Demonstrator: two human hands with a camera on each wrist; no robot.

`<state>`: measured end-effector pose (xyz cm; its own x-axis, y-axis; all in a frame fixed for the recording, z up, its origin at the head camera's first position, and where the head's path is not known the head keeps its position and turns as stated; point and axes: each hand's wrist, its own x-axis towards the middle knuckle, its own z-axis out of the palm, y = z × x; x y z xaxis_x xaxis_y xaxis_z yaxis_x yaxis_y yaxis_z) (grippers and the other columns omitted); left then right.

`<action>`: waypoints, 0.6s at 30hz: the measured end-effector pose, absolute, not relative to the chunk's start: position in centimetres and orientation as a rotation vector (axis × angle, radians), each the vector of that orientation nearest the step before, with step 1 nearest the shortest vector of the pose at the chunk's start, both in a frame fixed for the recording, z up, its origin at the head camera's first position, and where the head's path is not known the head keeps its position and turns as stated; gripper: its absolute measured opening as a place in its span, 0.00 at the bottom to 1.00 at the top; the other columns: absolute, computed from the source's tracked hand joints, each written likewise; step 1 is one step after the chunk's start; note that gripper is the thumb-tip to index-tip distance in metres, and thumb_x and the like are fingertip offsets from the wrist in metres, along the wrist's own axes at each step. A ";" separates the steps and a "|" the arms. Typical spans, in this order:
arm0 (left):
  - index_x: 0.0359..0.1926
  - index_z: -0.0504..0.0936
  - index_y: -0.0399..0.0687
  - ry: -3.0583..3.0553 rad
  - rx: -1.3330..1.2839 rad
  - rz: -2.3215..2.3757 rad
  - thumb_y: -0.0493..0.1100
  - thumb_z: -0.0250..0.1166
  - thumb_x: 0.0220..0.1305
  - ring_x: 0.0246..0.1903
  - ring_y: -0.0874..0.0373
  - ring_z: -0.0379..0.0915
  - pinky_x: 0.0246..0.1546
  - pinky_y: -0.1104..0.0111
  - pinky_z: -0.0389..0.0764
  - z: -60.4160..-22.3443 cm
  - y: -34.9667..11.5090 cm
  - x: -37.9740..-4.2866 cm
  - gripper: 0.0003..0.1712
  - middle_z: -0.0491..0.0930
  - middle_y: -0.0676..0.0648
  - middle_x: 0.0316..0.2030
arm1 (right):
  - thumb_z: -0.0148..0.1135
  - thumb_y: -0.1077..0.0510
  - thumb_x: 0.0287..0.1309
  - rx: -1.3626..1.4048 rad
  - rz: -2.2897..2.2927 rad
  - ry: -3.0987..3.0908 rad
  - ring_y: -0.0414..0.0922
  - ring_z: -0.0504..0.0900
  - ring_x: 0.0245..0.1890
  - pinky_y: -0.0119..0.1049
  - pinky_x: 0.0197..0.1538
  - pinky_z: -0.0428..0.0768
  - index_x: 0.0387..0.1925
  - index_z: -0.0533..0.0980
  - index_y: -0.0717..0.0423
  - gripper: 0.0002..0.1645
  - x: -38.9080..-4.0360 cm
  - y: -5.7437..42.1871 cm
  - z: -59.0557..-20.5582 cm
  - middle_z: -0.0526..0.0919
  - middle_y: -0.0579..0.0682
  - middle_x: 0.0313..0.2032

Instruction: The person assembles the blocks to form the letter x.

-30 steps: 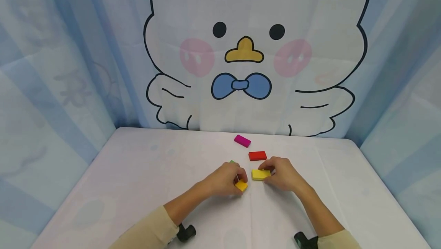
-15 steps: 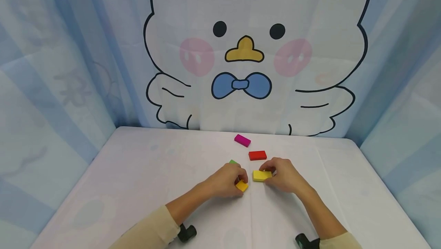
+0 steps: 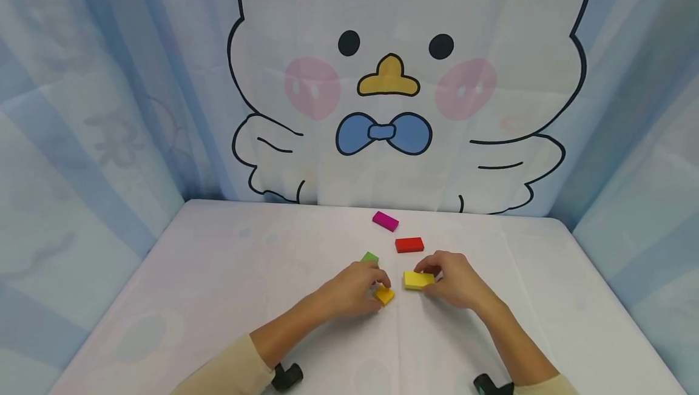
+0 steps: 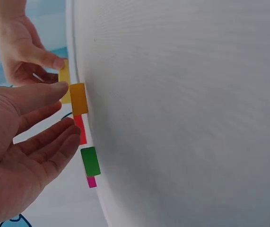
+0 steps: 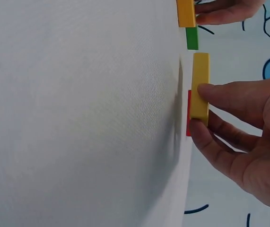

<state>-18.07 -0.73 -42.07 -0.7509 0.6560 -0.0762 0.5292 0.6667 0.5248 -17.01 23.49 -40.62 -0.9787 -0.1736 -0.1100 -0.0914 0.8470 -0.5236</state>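
Note:
My right hand (image 3: 455,280) pinches a yellow block (image 5: 200,87) between thumb and fingertips, close over the white table. To its left, an orange block (image 4: 78,99) stands on the table beside my left hand (image 3: 355,289). The left fingers are spread, and in the left wrist view the thumb and fingertips (image 4: 72,137) show a gap from the orange block. Just past the left hand lies a green block (image 3: 369,258), partly hidden by it in the head view. A red block (image 3: 409,245) lies beyond the yellow one.
A magenta block (image 3: 385,221) lies near the back edge of the white table (image 3: 218,273). Behind the table hangs a curtain (image 3: 393,176) with a cartoon character, and blue-white curtains close in both sides. Dark wrist cameras (image 3: 287,377) sit at the sleeves.
The left fingers have loosened from the orange block and drawn back slightly, baring more of the green block. My right hand has shifted a little to the right with the yellow block.

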 end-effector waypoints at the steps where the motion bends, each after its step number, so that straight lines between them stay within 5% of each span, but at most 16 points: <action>1: 0.52 0.88 0.56 2.635 0.965 0.673 0.42 0.77 0.61 0.47 0.65 0.76 0.52 0.74 0.82 -42.0 -0.9 -17.8 0.18 0.82 0.58 0.48 | 0.78 0.66 0.53 -0.210 -0.803 2.870 0.44 0.78 0.41 0.39 0.48 0.86 0.45 0.87 0.51 0.17 -17.0 23.5 -40.6 0.83 0.45 0.38; 10: 0.61 0.85 0.64 2.597 1.051 0.445 0.46 0.74 0.66 0.64 0.60 0.74 0.66 0.64 0.79 -41.7 -3.0 -16.1 0.23 0.78 0.58 0.64 | 0.79 0.65 0.51 -0.227 -0.782 2.879 0.43 0.78 0.40 0.37 0.45 0.85 0.44 0.87 0.51 0.18 -16.2 23.7 -40.3 0.82 0.44 0.36; 18: 0.74 0.73 0.67 2.538 1.115 0.352 0.51 0.72 0.67 0.75 0.56 0.64 0.72 0.57 0.73 -41.8 -4.0 -15.3 0.35 0.64 0.59 0.78 | 0.79 0.66 0.50 -0.226 -0.773 2.850 0.42 0.77 0.38 0.35 0.44 0.84 0.43 0.87 0.50 0.17 -15.5 23.7 -40.2 0.82 0.43 0.35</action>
<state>-15.31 -4.00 -41.76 -0.6312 0.7462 -0.2116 0.6602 0.6601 0.3582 -15.51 23.71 -40.25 -0.9724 -0.1921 -0.1326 -0.0988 0.8534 -0.5117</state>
